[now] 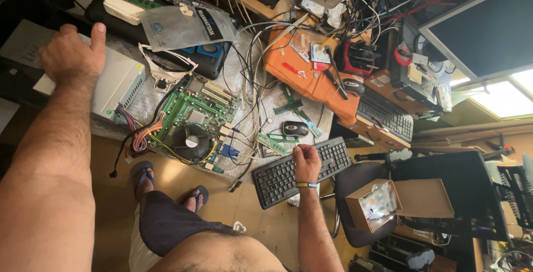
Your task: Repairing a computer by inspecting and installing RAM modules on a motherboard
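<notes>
My right hand point(306, 162) sits on the black keyboard point(302, 171). Its fingers are curled over the top edge, so it looks like it is gripping the keyboard there. The keyboard lies tilted at the front of the messy table, and part of it hangs over the edge.

My left hand point(72, 52) is far off to the side. It lies flat and open on a grey power supply box point(114, 86), thumb up, holding nothing.

Just past the keyboard is a black mouse point(295, 128). Green memory sticks point(272, 144) lie beside it. A green circuit board point(191, 122) with a round fan sits between my hands, with wires point(252, 83) running all over.

I think the keyboard could slip off the edge if I pull it. Its cord could catch the wires and drag the small sticks down.
</notes>
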